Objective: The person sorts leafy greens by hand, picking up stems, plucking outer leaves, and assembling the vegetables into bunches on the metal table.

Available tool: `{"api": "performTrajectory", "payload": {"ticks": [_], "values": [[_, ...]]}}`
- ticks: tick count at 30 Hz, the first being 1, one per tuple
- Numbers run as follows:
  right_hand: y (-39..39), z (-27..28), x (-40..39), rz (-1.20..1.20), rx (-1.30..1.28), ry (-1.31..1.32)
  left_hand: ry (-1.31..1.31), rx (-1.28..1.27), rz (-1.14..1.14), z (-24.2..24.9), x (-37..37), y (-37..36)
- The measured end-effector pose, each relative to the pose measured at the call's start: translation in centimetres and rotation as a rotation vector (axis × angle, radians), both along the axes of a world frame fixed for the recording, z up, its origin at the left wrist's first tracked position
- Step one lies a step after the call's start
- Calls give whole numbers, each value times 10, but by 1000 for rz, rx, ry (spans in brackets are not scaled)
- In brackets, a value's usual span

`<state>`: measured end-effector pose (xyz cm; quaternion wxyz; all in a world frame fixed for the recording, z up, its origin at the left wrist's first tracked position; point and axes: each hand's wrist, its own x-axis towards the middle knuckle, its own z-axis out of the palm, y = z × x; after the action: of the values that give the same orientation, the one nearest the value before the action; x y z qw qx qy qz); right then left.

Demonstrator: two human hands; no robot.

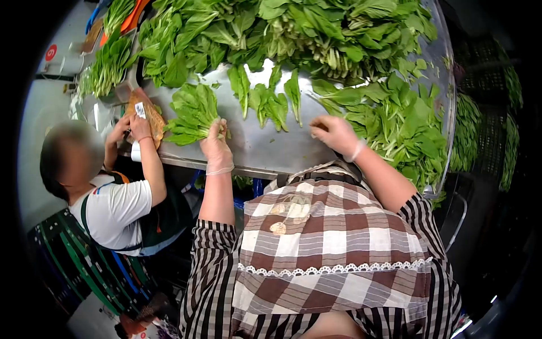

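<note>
Hands: left hand (217,137) grasps greens bunch (192,113), right hand (334,134) clenched; no legible labels.

green leaves (195,113), brown checked apron (333,243)

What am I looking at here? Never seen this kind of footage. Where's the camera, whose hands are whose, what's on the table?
There is one picture, from a camera worn on a person's head, looking down past a checked apron at their own gloved hands. The fisheye lens bends the edges. The left hand grips a bunch of leafy greens by the stems on a metal table. The right hand is loosely closed near a pile of greens; whether it holds anything is unclear. A few loose leaves lie between the hands, with a larger heap behind. The hands on the left belong to a co-worker in a white shirt, handling a brownish packet.
</note>
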<state>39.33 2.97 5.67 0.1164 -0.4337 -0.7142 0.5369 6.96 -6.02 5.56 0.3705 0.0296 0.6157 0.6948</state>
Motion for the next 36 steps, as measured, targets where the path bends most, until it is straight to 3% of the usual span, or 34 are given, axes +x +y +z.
{"api": "performTrajectory", "payload": {"ticks": [5, 8, 11, 17, 20, 23, 26, 29, 32, 36], "values": [[2, 29, -64, 307, 181, -424, 14, 11, -29, 4, 13, 5], [2, 2, -79, 298, 180, -499, -54, 43, -55, 4, 16, 6], [0, -14, -70, 225, 214, -465, -94, 49, -73, 8, 31, 5], [1, -16, -40, -116, -515, 37, -136, -20, -97, 12, 35, 3], [-5, -4, -32, -284, -563, 120, -83, 11, -116, 7, 31, 11], [-10, -18, -26, -413, -518, 152, -2, 34, -129, 8, 26, 26], [-4, -31, -20, -243, -258, -192, -6, 91, -113, 3, 23, 41], [7, 18, -34, -183, -3, -357, -87, 168, -79, -14, 25, 47], [9, 8, -54, -92, 234, -404, -164, 61, -78, -6, 43, 43], [14, 27, -88, 68, 303, -468, -291, 59, -113, -5, 69, 32]]}}
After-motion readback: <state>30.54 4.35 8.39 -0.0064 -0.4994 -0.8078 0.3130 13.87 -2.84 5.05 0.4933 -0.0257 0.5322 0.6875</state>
